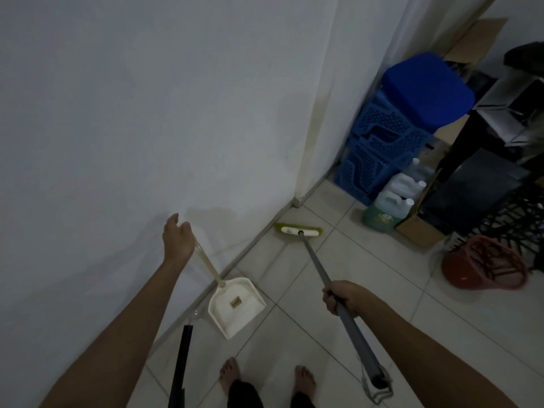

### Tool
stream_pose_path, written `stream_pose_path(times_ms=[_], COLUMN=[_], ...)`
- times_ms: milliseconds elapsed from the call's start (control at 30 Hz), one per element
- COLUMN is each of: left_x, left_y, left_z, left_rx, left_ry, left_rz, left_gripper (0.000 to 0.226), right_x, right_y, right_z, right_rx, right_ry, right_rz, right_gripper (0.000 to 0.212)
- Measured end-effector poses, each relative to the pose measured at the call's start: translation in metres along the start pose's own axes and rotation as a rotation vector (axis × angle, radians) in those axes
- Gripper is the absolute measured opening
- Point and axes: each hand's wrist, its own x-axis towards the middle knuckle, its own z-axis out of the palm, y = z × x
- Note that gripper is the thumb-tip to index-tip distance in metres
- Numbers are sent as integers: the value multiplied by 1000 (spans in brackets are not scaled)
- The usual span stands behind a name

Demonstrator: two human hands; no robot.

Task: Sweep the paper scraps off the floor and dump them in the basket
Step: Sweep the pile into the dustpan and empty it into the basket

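Observation:
My left hand (177,240) grips the top of the thin cream handle of a cream dustpan (235,307), which stands on the floor tiles by the wall. A small brown scrap (235,302) lies in its pan. My right hand (341,298) holds the grey pole (316,260) of a broom. The broom's green and white head (298,230) rests on the floor near the wall corner. A red basket (485,263) lies tipped on the floor at the right. No loose scraps show on the tiles.
Stacked blue plastic baskets (385,142) with a blue lid stand in the corner. Beside them are white jugs (394,195) and a cardboard box (421,231). Dark furniture fills the right edge. A black stick (182,357) leans near my bare feet (232,375).

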Motion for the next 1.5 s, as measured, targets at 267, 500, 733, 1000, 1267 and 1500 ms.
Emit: stream_pose_path(times_ms=[267, 500, 733, 1000, 1267, 1500], left_x=[23, 20, 7, -4, -8, -13], left_y=[-32, -36, -23, -4, 6, 5], left_z=[21, 48, 75, 99, 112, 129], left_rx=[-12, -128, -144, -111, -118, -93], left_ry=[-124, -266, -367, -443, -398, -339], left_rz=[27, 81, 229, 395, 493, 538], left_gripper=[37, 32, 31, 32, 28, 23], right_x=[13, 25, 36, 64, 80, 83], right_y=[22, 36, 20, 18, 29, 35], right_z=[-5, -20, -32, -43, -55, -66], right_rx=[-190, -299, -331, -310, -375, -284], right_ry=[101, 176, 227, 281, 278, 223], right_rz=[-27, -50, -67, -14, -46, -39], right_gripper=[31, 23, 21, 29, 33, 19])
